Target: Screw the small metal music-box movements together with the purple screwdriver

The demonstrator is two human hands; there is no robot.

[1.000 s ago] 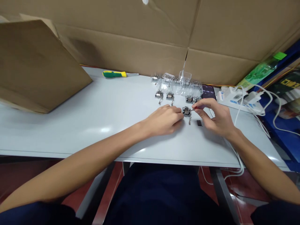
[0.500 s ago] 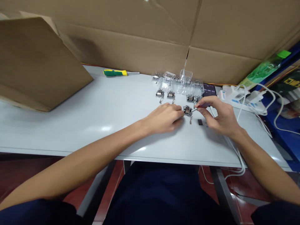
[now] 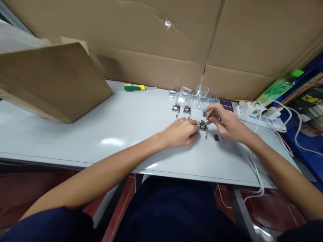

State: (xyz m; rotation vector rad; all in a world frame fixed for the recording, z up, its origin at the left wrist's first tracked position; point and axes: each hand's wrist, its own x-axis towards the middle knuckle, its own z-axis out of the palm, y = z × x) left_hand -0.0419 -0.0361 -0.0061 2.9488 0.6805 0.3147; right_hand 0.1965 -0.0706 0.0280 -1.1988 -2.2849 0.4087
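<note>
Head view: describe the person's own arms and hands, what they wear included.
The left hand and right hand are bare, with no gloves, and no watch or ring shows. The left forearm and right forearm are bare too. A dark navy left sleeve and right sleeve show at the bottom corners.

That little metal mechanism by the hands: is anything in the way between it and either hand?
Nothing visible is in the way. The left hand touches the mechanism directly, and the thin tool held in the right hand reaches it from the other side.
</note>
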